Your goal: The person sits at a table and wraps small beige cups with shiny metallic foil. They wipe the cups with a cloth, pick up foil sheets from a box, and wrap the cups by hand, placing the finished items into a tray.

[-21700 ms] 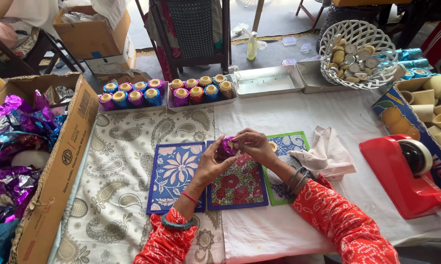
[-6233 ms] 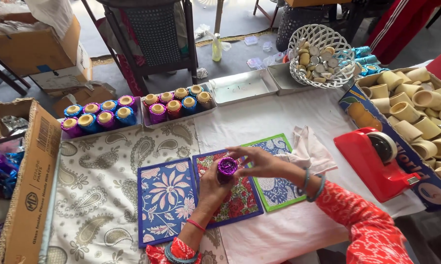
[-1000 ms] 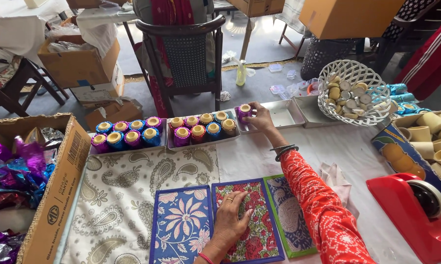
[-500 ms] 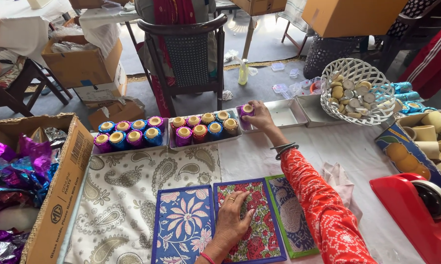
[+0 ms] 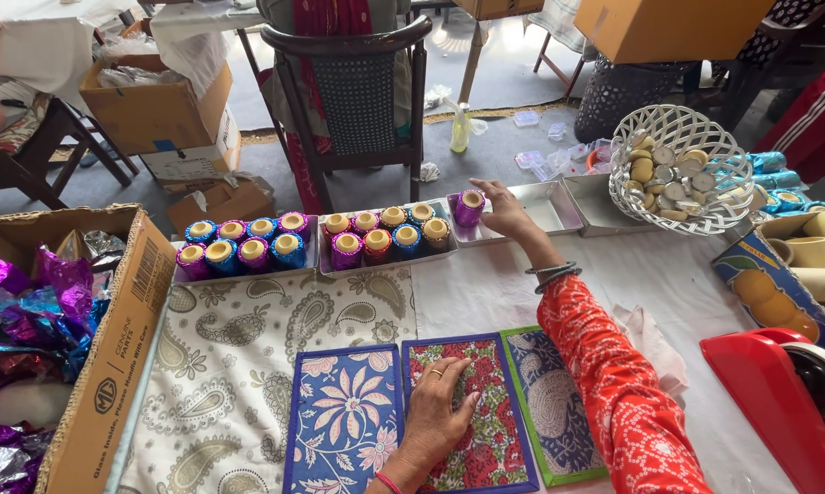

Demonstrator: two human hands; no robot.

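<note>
Setting the purple cup [image 5: 469, 208] upright in the tray [image 5: 559, 207] at twelve o'clock, my right hand [image 5: 504, 207] fingers loosely touch it; left hand [image 5: 437, 420] lies flat, fingers apart.

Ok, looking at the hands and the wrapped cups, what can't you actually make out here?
Head view only:
- Right hand beside the purple cup: whether the fingers touch it is unclear; the cup hides them.
- Tape dispenser: cut off by the right edge.
- Cardboard box of foil: cut off at left.
- Pieces in the white basket: too small to identify.
</note>
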